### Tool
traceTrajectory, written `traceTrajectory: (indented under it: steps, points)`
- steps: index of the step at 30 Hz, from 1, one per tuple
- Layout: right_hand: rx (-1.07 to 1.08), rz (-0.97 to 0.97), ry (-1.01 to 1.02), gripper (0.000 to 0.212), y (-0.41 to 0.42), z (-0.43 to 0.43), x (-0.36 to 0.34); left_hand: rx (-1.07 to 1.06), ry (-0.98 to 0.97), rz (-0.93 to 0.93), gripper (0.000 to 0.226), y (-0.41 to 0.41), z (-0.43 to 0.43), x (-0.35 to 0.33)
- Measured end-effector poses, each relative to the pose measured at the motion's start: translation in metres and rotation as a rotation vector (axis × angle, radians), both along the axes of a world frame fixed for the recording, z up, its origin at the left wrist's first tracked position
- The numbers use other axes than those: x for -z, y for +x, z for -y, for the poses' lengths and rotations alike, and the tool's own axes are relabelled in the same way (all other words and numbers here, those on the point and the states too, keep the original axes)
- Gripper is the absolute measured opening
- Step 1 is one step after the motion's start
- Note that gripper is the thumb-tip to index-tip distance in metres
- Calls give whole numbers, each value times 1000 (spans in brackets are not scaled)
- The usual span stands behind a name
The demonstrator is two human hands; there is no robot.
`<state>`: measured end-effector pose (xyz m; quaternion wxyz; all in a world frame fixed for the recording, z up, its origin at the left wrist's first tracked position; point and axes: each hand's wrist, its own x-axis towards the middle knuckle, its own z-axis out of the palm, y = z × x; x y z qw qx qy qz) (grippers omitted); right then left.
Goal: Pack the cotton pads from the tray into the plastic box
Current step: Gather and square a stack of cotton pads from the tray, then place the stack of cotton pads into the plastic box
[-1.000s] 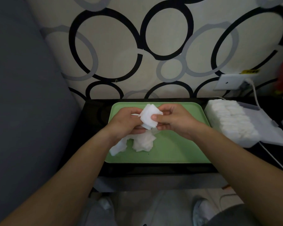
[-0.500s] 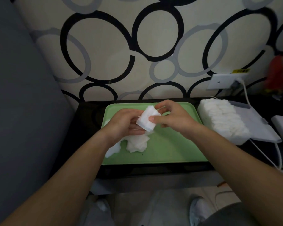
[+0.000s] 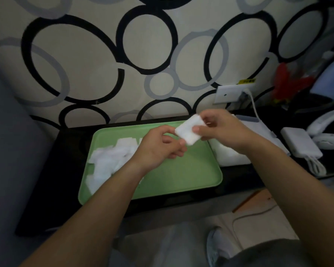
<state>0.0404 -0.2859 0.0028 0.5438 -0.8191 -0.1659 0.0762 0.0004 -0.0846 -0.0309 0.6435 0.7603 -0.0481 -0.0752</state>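
Observation:
A green tray (image 3: 181, 176) lies on the black table, with several loose white cotton pads (image 3: 110, 158) heaped at its left end. My right hand (image 3: 222, 130) pinches a small stack of cotton pads (image 3: 188, 130) above the tray's far right corner. My left hand (image 3: 158, 149) hovers just left of that stack with its fingers loosely curled, and its fingertips look close to the stack's lower edge. The plastic box (image 3: 231, 155), filled with white pads, stands right of the tray, mostly behind my right forearm.
The box's lid (image 3: 258, 128) lies open toward the right. A white charger block (image 3: 301, 143) with cable and a white phone (image 3: 328, 132) sit at the table's right end. A wall socket (image 3: 229, 93) with a plugged cable is behind the box.
My right hand has carried the stack of pads rightward, toward the box. My left hand has let go of the stack and stays over the tray. The camera has turned right.

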Motion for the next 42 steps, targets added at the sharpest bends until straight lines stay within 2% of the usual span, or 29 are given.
traceTrajectory:
  steps: [3, 6, 10, 12, 15, 20, 23, 26, 29, 34, 42]
  points:
    - [122, -61, 110, 13, 2, 38, -3, 2, 101, 46, 19, 5, 27, 6]
    - [241, -80, 156, 14, 2, 67, 2, -47, 184, 146, 23, 13, 60, 13]
    - [262, -24, 51, 24, 3, 95, 11, -49, 512, 277, 50, 28, 95, 15]
    - [221, -3, 6, 26, 2, 102, 14, -8, 620, 251, 67, 34, 103, 16]
    - [167, 17, -44, 25, 1, 112, 17, 60, 667, 182, 88, 46, 115, 17]
    - [145, 36, -29, 21, 0, 125, 25, 201, 868, 72, 124, 66, 134, 12]
    - [142, 42, -3, 24, 0, 128, 28, 273, 1097, 94, 132, 77, 146, 8]
    - [136, 27, -9, 20, -1, 126, 29, 335, 1276, 91, 128, 84, 153, 11]
    - [128, 2, -15, 19, 0, 124, 28, 347, 1258, 69, 122, 91, 154, 17]
    - [97, 87, -181, 23, 5, 124, 27, 229, 1157, 252, 97, 94, 145, 16]
    - [54, 135, -212, 20, 6, 119, 35, 231, 1148, 255, 103, 109, 138, 16]
